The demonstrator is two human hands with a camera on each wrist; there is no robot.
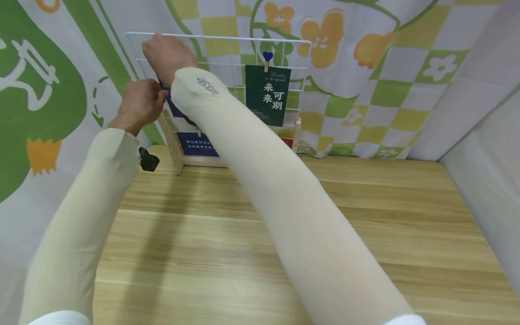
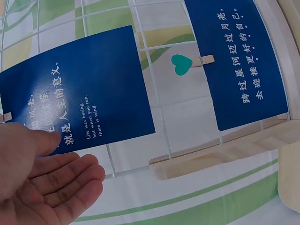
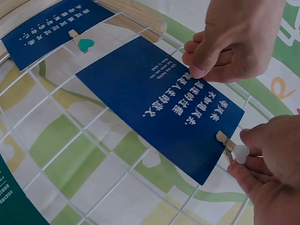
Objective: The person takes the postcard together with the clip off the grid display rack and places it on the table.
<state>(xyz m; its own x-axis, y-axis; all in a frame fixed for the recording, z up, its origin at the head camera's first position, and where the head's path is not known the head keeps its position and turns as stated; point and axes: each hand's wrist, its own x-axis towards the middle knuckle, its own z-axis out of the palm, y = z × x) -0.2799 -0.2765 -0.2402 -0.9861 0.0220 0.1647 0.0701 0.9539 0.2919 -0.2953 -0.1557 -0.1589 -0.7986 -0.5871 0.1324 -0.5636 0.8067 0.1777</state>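
A blue card with white lettering (image 3: 154, 93) lies against the white wire grid (image 1: 227, 38), near its upper left. My left hand (image 1: 140, 101) pinches the card's side edge, thumb on the printed face, fingers behind; the left wrist view shows this hand (image 2: 56, 187) close up. At the card's top edge, my right hand (image 3: 276, 164) grips a small wooden clothespin with a white heart (image 3: 241, 153), whose tip is on the card. Below hangs a second blue card (image 2: 243, 65), held by a clothespin with a teal heart (image 2: 181, 64).
A green card (image 1: 268, 97) hangs on the grid's right side from a clothespin with a blue heart (image 1: 267, 56). Part of a red card (image 1: 286, 142) shows lower down. The grid's wooden stand (image 1: 174, 146) rests on the wood-grain table (image 1: 227, 234), before a patterned curtain (image 1: 365, 90).
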